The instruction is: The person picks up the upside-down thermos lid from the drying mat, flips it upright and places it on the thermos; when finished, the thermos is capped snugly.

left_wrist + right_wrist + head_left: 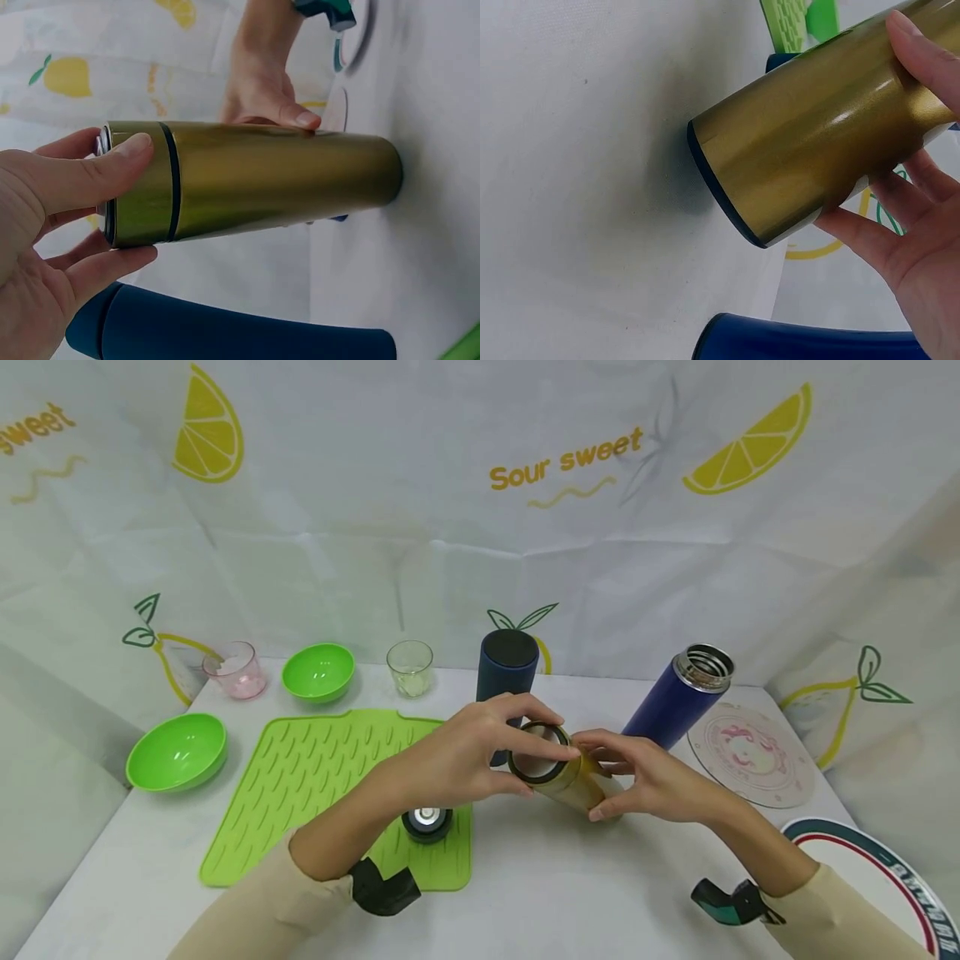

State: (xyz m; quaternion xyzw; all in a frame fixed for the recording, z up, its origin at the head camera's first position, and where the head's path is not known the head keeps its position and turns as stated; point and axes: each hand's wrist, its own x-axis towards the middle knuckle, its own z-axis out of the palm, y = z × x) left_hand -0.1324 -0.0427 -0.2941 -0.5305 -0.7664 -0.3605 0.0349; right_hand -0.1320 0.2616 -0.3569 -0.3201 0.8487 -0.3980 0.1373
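Note:
A gold thermos [579,787] tilts in the middle of the table, its top leaning toward my left hand [480,750]. The thumb and fingers of that hand hold the gold cap [141,187] at the top, above a black seam ring. My right hand [651,777] grips the body, thumb on one side and fingers on the other. In the right wrist view the black-edged base [724,187] is close over the table. A dark blue bottle [501,664] stands just behind, and an uncapped blue thermos [671,702] is to the right.
A black stopper [427,825] lies on the green mat [315,777] at left. Two green bowls [176,752], a pink glass [238,672] and a clear glass [410,670] are around the mat. A pink-patterned disc [750,756] and a white round plate [855,868] lie at right.

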